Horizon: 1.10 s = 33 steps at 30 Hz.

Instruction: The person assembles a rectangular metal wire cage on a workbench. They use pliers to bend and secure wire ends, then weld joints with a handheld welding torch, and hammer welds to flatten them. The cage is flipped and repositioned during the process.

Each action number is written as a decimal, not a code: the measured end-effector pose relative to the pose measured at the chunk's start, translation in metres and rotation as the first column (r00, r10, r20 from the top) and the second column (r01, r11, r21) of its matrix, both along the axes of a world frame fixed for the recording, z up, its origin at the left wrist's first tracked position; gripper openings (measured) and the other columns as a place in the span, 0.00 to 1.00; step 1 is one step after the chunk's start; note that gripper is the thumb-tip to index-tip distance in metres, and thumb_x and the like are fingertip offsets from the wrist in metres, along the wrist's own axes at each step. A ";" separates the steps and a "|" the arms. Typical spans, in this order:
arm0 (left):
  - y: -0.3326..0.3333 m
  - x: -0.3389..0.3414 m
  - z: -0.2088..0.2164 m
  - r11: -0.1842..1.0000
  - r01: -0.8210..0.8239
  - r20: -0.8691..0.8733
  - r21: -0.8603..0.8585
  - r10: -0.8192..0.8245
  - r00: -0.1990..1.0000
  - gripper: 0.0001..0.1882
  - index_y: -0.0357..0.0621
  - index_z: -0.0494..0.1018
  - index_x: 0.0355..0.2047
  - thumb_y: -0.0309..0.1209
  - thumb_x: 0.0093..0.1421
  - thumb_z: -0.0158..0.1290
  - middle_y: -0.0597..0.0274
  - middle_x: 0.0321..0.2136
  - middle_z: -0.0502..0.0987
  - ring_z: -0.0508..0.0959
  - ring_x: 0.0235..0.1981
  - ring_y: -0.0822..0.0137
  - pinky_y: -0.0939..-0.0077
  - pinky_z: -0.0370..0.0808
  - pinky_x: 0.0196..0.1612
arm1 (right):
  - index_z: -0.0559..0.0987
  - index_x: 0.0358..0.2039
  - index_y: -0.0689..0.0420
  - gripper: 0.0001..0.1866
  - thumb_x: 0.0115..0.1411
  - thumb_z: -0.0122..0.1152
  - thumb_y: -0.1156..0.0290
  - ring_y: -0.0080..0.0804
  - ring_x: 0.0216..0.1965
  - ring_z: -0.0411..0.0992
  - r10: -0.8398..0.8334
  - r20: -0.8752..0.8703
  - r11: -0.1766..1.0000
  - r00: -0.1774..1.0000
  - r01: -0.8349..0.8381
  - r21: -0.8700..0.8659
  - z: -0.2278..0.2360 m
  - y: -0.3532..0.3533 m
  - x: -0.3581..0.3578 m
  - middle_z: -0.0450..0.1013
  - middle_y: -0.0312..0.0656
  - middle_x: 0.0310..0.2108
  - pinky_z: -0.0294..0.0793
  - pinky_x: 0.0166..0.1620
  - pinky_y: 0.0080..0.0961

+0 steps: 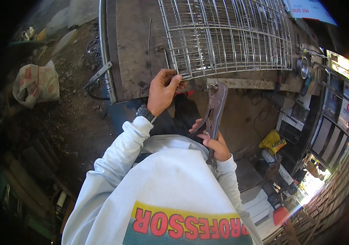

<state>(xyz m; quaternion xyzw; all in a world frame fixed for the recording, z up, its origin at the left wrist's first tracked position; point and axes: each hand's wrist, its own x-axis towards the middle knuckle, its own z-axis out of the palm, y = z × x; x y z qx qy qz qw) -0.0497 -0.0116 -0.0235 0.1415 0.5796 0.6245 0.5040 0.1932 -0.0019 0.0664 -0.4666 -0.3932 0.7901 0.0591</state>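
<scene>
A silver wire rack [227, 41], made of stacked grids of thin rods, lies on the worktable [135, 49]. My left hand [161, 90] pinches the near left corner of this rack between thumb and fingers. In my right hand [217, 145] are dark, worn locking pliers [218, 108], their jaws pointing up toward the rack's near edge. The jaws stand apart from the rack, close to a flat bar [244, 83] along the table's near edge. A thin loose rod [150, 41] lies left of the rack.
A metal pipe with a spring [109, 85] and a flat lever [98, 75] runs along the table's left edge. On the dirt floor sits a white plastic bag [37, 83]. A round metal cup [302, 67] and a power tool [306, 85] are at the right. A yellow bag [272, 141] lies lower right.
</scene>
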 end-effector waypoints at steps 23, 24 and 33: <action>0.001 -0.002 0.005 0.979 -0.084 -0.118 -0.188 0.063 0.991 0.14 0.32 0.76 0.43 0.32 0.63 0.60 0.56 0.30 0.84 0.82 0.31 0.69 0.73 0.77 0.38 | 0.68 0.57 0.65 0.30 0.52 0.59 0.70 0.32 0.47 0.70 0.406 0.276 0.911 0.871 -0.411 -0.043 0.044 0.053 -0.056 0.69 0.43 0.45 0.71 0.52 0.29; 0.000 -0.002 0.008 0.976 -0.086 -0.157 -0.200 0.055 0.986 0.14 0.33 0.76 0.43 0.33 0.63 0.60 0.56 0.30 0.83 0.82 0.31 0.67 0.72 0.77 0.38 | 0.69 0.55 0.64 0.28 0.53 0.59 0.71 0.31 0.45 0.69 0.390 0.271 0.920 0.880 -0.387 -0.068 0.047 0.055 -0.058 0.69 0.43 0.44 0.71 0.51 0.29; -0.002 0.000 -0.005 0.975 -0.072 -0.057 -0.210 0.061 0.997 0.16 0.36 0.76 0.46 0.32 0.61 0.62 0.54 0.35 0.82 0.82 0.36 0.65 0.70 0.78 0.40 | 0.71 0.53 0.67 0.32 0.46 0.58 0.68 0.36 0.43 0.75 0.331 0.399 0.939 0.855 -0.256 -0.231 0.062 0.062 -0.074 0.75 0.47 0.40 0.72 0.53 0.30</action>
